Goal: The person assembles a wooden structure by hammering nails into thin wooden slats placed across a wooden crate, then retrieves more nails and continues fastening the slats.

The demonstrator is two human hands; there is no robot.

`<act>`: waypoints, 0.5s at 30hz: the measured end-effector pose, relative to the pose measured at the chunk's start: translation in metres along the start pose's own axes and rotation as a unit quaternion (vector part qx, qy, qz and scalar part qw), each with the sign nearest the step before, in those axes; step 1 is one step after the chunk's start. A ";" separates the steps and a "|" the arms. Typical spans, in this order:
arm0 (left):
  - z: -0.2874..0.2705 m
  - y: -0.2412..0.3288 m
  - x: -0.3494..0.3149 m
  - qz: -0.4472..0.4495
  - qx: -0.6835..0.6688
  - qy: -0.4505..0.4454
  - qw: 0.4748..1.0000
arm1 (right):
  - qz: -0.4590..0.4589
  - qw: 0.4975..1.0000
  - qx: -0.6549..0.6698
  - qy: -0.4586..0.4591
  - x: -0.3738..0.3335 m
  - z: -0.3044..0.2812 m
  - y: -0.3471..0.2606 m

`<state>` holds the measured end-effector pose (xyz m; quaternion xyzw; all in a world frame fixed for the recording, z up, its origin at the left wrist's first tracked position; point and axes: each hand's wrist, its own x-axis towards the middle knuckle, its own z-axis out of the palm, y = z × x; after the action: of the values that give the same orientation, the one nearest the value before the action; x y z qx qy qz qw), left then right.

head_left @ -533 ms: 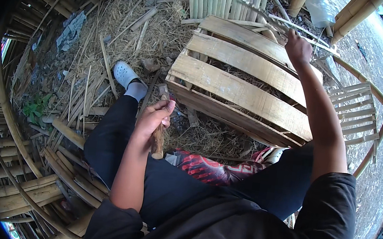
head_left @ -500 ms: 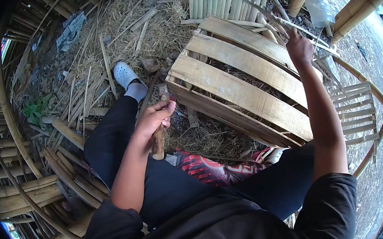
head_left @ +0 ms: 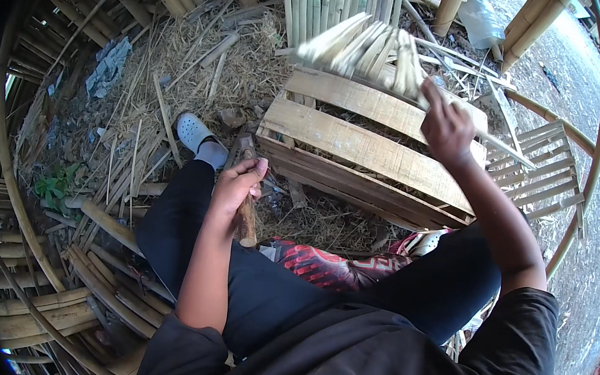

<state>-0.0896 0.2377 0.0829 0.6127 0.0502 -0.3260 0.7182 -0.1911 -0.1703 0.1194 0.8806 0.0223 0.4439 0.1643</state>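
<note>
My left hand (head_left: 238, 184) is closed around the rough wooden handle of what looks like a hammer (head_left: 247, 230), held upright between my knees; its head is partly hidden behind my fingers. Over the far part of a slatted wooden crate (head_left: 351, 135), my right hand (head_left: 448, 128) grips a pale slatted bamboo panel (head_left: 376, 56) by its edge rail. The panel is tilted, its slats fanning away from me and smeared by motion. Straw-like scraps show through the gaps of the crate.
Another slatted panel (head_left: 542, 168) lies right of the crate. Behind it stand upright bamboo slats (head_left: 338, 1) and a clear plastic container (head_left: 483, 22). Straw and bamboo offcuts litter the ground at left. Red-and-black patterned cloth (head_left: 328, 264) lies between my legs.
My right hand has come lower and slightly left, turning the panel from nearly edge-on to slats facing up over the crate. My left hand keeps its hold, shifted only slightly.
</note>
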 end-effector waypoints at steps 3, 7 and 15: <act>-0.006 -0.002 -0.003 0.006 -0.007 -0.012 1.000 | -0.060 0.996 0.026 -0.060 -0.039 -0.013 -0.024; 0.000 -0.002 -0.011 0.012 0.003 0.007 1.000 | -0.048 0.975 0.096 -0.192 -0.093 -0.019 -0.040; 0.003 -0.004 -0.021 0.020 -0.009 0.010 1.000 | -0.044 0.952 0.111 -0.283 -0.135 -0.022 -0.030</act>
<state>-0.1091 0.2433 0.0903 0.6104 0.0476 -0.3052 0.7294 -0.2869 -0.1612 0.0176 0.9810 0.0624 0.1634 0.0842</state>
